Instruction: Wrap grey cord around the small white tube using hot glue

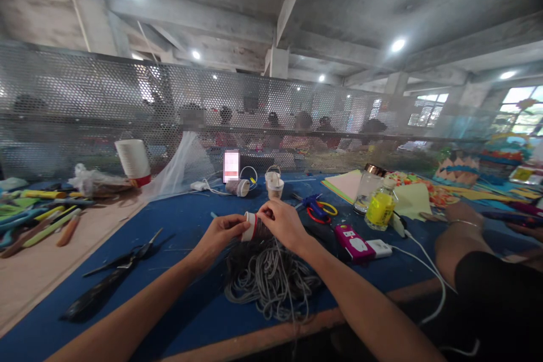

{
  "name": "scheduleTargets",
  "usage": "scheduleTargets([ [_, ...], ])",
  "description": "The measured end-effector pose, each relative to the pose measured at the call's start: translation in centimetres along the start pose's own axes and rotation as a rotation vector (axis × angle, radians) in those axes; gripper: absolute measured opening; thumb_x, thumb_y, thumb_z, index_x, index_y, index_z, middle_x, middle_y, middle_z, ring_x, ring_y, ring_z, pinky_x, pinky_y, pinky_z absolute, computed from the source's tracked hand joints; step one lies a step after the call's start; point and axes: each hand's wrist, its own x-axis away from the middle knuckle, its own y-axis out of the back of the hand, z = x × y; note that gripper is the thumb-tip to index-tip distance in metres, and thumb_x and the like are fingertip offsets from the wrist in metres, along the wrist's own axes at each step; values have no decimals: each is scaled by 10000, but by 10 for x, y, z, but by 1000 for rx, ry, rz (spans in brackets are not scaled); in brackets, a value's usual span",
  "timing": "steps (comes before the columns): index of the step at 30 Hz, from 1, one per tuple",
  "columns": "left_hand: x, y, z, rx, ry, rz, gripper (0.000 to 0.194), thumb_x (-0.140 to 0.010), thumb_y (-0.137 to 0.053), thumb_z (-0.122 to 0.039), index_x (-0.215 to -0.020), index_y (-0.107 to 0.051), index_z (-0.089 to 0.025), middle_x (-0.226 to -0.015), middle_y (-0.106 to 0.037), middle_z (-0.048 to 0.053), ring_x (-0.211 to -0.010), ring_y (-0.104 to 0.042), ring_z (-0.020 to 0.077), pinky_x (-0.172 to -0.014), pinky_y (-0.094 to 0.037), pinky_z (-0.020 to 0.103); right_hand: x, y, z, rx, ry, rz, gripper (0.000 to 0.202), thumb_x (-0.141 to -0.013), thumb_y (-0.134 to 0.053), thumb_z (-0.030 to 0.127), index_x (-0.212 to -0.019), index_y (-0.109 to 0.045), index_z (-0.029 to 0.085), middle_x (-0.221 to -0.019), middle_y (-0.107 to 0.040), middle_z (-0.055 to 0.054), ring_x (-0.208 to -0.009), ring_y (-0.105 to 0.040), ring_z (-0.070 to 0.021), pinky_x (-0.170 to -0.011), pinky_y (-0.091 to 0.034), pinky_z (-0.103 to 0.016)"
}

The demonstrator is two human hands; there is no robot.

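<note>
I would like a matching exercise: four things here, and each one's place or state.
1. White cup with red band
2. Loose grey cord
3. Magenta power strip
4. Clear bottle of yellow liquid

A. White adapter at one end
B. Beside the clear copper-lidded jar
C. Between left hand and right hand
D. Heaped below the hands

Pairs: 1C; 2D; 3A; 4B

The worktop (178, 215) affords passage between the scissors (127, 263) and left hand (224, 232); the cord heap (271, 283) obstructs nearside, the white cup (275, 187) ahead, the magenta box (352, 243) rightward.
</note>
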Motion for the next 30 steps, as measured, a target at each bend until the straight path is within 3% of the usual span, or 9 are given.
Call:
scheduleTargets([
  [30,-1,0,2,112,56,-16,214,-766,-685,-368,-827,-719,-166,-739,-640,19,-659,-510,131,-629,-382,237,0,5,5,-31,26,-57,122,-908,-536,288,-911,-633,213,-859,-608,-11,-770,-572,-121,-709,-422,-215],
])
